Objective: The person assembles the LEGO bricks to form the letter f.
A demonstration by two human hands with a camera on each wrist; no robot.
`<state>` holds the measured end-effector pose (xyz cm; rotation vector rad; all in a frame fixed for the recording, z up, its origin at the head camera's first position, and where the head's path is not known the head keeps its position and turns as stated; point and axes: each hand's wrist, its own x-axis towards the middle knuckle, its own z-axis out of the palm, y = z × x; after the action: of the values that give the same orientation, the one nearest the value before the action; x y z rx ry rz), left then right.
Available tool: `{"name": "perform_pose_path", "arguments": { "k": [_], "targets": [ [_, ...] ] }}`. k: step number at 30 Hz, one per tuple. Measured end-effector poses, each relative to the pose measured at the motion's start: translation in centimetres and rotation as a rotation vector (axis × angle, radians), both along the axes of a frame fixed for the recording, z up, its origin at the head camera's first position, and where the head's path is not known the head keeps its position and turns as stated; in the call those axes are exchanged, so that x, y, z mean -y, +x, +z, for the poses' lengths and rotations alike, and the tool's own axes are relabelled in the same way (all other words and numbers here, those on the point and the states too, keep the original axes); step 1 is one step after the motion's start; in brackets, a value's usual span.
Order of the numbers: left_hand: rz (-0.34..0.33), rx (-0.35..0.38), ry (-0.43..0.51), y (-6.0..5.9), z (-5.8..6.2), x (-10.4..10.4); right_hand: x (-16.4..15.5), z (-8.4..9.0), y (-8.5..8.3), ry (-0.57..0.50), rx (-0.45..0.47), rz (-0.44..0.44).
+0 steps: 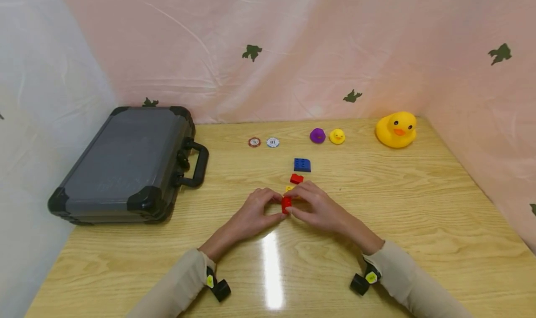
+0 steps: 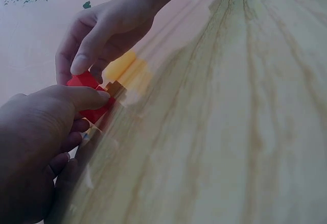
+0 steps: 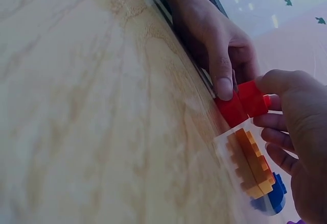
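Just in front of me, my left hand (image 1: 254,212) and right hand (image 1: 320,207) meet at red toy brick pieces (image 1: 286,205). In the right wrist view, a seam separates the lower red piece (image 3: 232,112), pinched by the left thumb and fingers, from the upper red piece (image 3: 252,99) that my right hand pinches. They touch; whether they are joined I cannot tell. A yellow brick (image 3: 258,170) lies just behind, partly hidden by my right hand in the head view. Another red brick (image 1: 297,178) and a blue brick (image 1: 302,164) lie farther back.
A grey hard case (image 1: 121,160) with black corners lies at the left. Along the back are a red poker chip (image 1: 254,142), a white-blue chip (image 1: 273,142), a purple duck (image 1: 318,135), a small yellow duck (image 1: 337,136) and a large yellow duck (image 1: 396,129).
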<state>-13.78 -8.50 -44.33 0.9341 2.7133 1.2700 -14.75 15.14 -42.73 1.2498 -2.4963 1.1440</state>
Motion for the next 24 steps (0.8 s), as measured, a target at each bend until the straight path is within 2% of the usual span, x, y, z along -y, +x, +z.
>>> {"name": "perform_pose_path", "arguments": {
  "k": [13, 24],
  "targets": [
    [0.005, -0.017, 0.000, 0.01, -0.06, -0.02, -0.10, 0.61, -0.05, 0.030, 0.032, 0.019],
    [0.007, -0.029, -0.010, 0.02, 0.00, -0.02, -0.07, 0.92, -0.24, 0.085, -0.001, 0.034]
  ]
}}
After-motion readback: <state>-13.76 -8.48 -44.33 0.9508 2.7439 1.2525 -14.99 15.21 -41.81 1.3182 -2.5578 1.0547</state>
